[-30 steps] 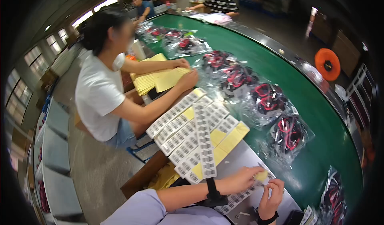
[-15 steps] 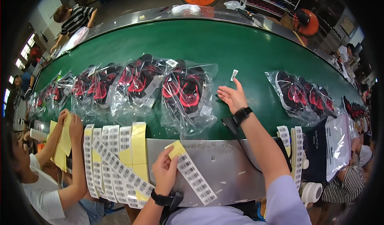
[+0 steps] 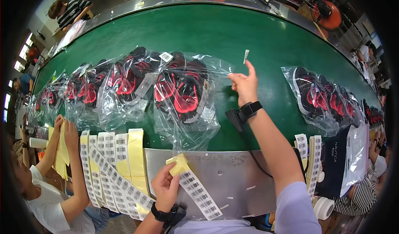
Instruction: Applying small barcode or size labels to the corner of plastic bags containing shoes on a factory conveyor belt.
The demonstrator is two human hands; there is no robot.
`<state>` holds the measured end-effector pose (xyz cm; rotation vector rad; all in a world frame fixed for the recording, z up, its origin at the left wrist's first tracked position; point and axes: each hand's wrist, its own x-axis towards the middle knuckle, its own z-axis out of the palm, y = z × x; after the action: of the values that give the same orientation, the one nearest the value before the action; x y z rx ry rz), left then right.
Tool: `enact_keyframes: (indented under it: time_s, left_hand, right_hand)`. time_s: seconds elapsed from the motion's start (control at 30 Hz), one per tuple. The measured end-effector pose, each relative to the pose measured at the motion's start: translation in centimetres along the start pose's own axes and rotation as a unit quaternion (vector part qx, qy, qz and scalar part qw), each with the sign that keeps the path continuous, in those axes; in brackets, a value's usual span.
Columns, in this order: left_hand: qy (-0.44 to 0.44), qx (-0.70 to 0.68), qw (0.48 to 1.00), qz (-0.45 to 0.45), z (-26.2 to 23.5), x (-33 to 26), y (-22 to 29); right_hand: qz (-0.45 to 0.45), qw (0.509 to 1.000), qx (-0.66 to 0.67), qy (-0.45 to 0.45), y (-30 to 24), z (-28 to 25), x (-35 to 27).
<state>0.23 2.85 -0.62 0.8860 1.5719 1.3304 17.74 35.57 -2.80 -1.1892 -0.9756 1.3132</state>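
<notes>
My left hand (image 3: 166, 187) pinches a yellow-backed strip of barcode labels (image 3: 195, 187) against the steel ledge (image 3: 232, 180). My right hand (image 3: 244, 83) is stretched out over the green conveyor belt (image 3: 232, 34). A single small white label (image 3: 246, 55) stands stuck to its raised fingertip. Its other fingers touch the corner of a clear plastic bag holding red and black shoes (image 3: 183, 93), which lies on the belt just left of the hand.
More bagged shoes lie along the belt at left (image 3: 89, 90) and right (image 3: 320, 99). Label strips (image 3: 114, 167) hang over the ledge. A person at left (image 3: 58, 200) holds yellow sheets. Label stacks (image 3: 309, 151), a dark folder (image 3: 338, 159) and tape rolls (image 3: 324, 207) sit at right.
My head turned from the left neighbour to the belt. Since half a second ago my right hand has shifted right and the bagged shoes have come closer under it; my left hand keeps its strip.
</notes>
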Motion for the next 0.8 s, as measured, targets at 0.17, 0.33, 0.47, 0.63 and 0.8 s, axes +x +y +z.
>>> enact_keyframes:
  time_s: [0.17, 0.33, 0.47, 0.63, 0.8]
  left_hand:
    - [-0.02, -0.014, 1.0, 0.0, 0.6, 0.2, 0.4]
    - [-0.017, -0.044, 0.999, -0.002, 0.2, 0.0, 0.0]
    - [-0.023, -0.037, 0.999, 0.0, 0.1, -0.1, 0.1]
    - [-0.022, -0.034, 0.999, 0.009, 0.2, -0.1, 0.0]
    - [-0.011, -0.071, 0.997, 0.015, 1.3, 0.1, -0.4]
  right_hand:
    - [-0.175, 0.978, -0.114, -0.006, -4.0, -1.8, 3.4]
    - [-0.106, 0.965, -0.186, -0.151, -4.3, 0.4, 4.5]
    - [-0.062, 0.942, -0.297, -0.143, -3.7, 1.5, 6.1]
    - [0.029, 0.938, -0.324, -0.124, -3.0, 2.2, 6.6]
    - [-0.101, 0.921, -0.368, -0.08, -0.6, 1.3, 5.4]
